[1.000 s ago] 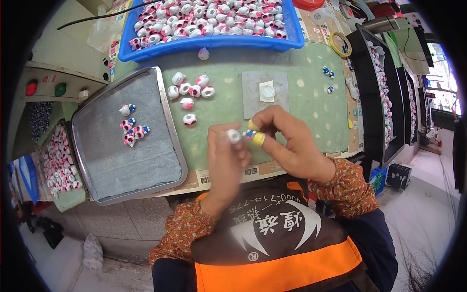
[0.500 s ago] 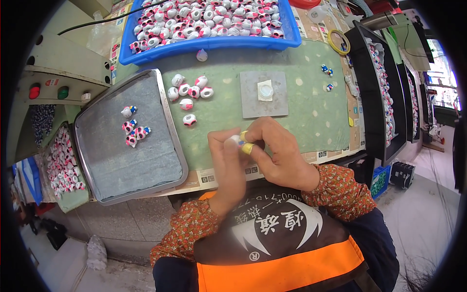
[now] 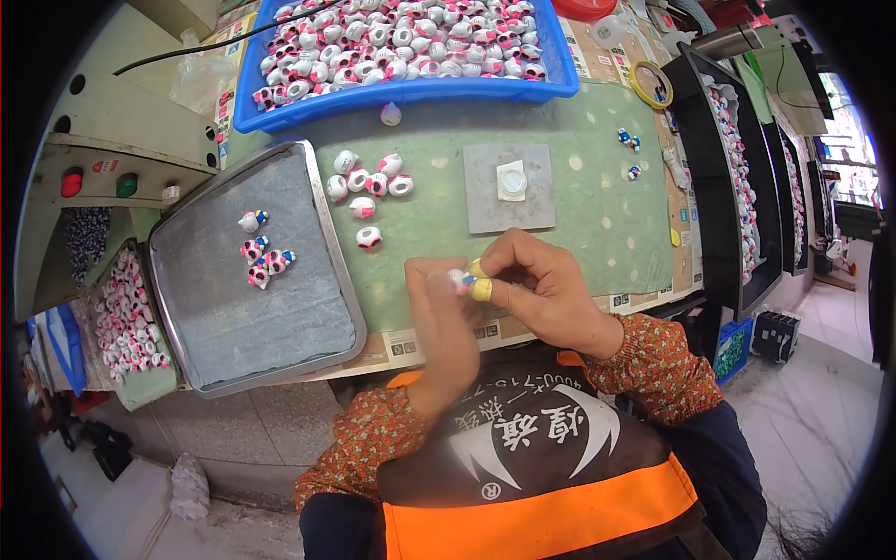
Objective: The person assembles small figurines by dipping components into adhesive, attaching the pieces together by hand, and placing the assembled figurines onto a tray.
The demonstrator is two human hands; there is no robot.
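My left hand (image 3: 442,306) is closed, pinching a small white-and-pink figurine head (image 3: 457,277) between thumb and fingers above the table's near edge; it is slightly blurred. My right hand (image 3: 551,291) wears yellow finger covers (image 3: 481,287) on thumb and forefinger. Its fingertips pinch a small blue figurine body (image 3: 469,280) against the head; whether the two are joined is hidden. Ahead to the left, several loose white-and-pink heads (image 3: 370,237) lie on the green cloth (image 3: 425,215). A metal-rimmed tray (image 3: 308,331) at left holds several heads with blue bodies (image 3: 259,268).
A blue bin (image 3: 411,91) full of heads stands at the back. A grey plate (image 3: 481,210) bears a white pad with a round clear disc (image 3: 511,180). Blue-and-white bodies (image 3: 628,140) lie at right, beside a yellow tape ring (image 3: 651,84) and black crates (image 3: 719,187).
Both hands stay together, with the right fingers still pressed to the held piece. The piece has tilted slightly and more of its pink shows. The whole view has shifted a little.
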